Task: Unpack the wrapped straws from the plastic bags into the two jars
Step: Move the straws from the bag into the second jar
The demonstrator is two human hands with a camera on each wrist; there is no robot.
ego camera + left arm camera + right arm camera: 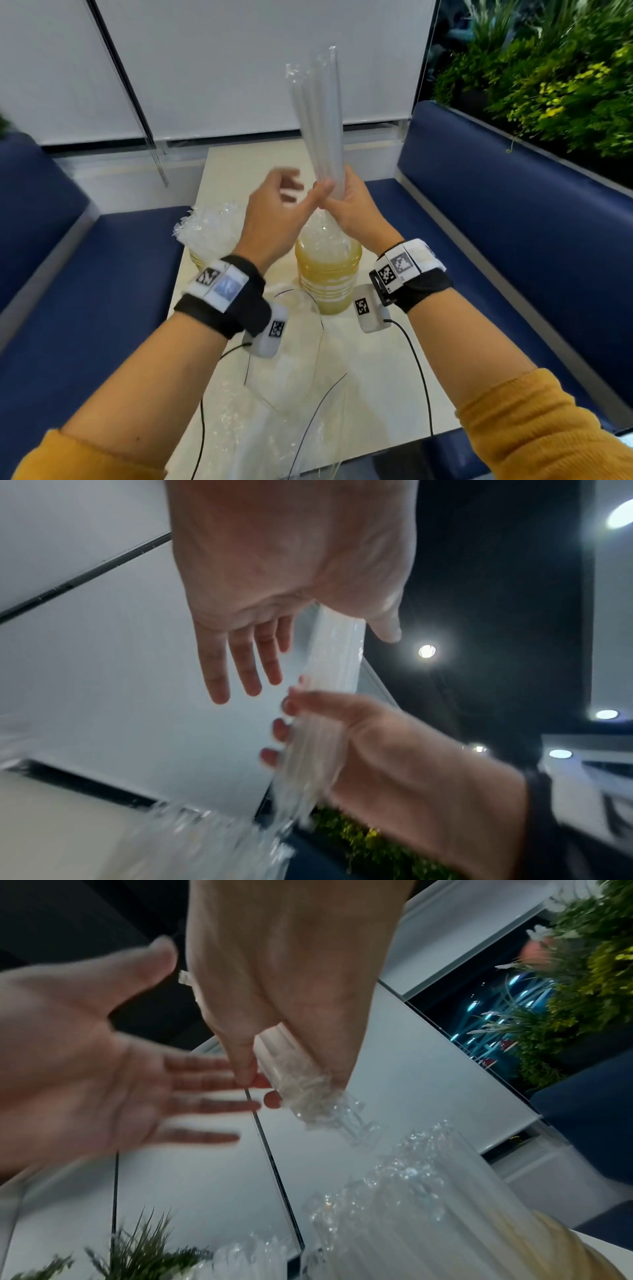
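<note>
My right hand [339, 195] grips the lower part of a bundle of wrapped straws [322, 120], held upright above the right yellow jar [327, 277], which holds more wrapped straws. In the right wrist view its fingers [270, 1099] curl round the bundle's [294, 1080] crinkled bottom end. My left hand [284, 195] is open and blurred just left of the bundle, holding nothing, fingers [240, 669] straight. The left jar [198, 258] is packed with wrapped straws [212, 229]. The bundle [337, 656] runs between both hands in the left wrist view.
An empty clear plastic bag [291, 359] lies on the pale table [376, 377] in front of the jars, with thin black wrist-camera cables across it. Blue benches [513, 222] flank the table. Plants [565, 85] stand behind glass at the right.
</note>
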